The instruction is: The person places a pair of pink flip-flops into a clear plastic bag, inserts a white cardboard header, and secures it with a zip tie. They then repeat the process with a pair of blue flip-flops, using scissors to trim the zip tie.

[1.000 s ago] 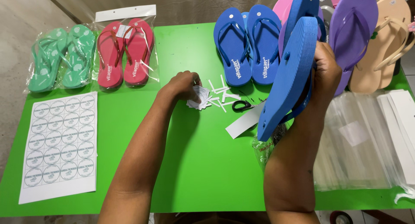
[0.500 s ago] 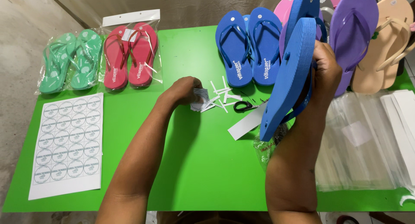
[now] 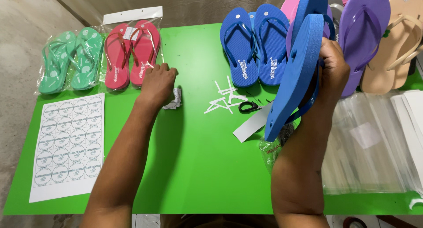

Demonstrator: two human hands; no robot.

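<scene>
My right hand [image 3: 332, 67] grips a pair of blue flip-flops [image 3: 297, 74], held upright on edge over the right side of the green table [image 3: 198, 157]. My left hand [image 3: 157, 83] is closed on a small crumpled piece of white paper [image 3: 174, 99], low over the table just in front of a bagged pair of red flip-flops [image 3: 131, 56]. Loose white paper strips [image 3: 224, 96] and a small pair of black scissors [image 3: 249, 106] lie between my two hands.
Bagged green flip-flops [image 3: 70, 60] lie at the far left. A sheet of round stickers [image 3: 68, 144] sits at the front left. Another blue pair [image 3: 255, 45] lies at the back; purple [image 3: 363, 34] and beige [image 3: 396, 38] ones at the right. Clear bags [image 3: 365, 144] are stacked at right.
My left hand has moved left across the table with the crumpled paper, from beside the white strips to in front of the red flip-flops. The right hand keeps holding the blue pair.
</scene>
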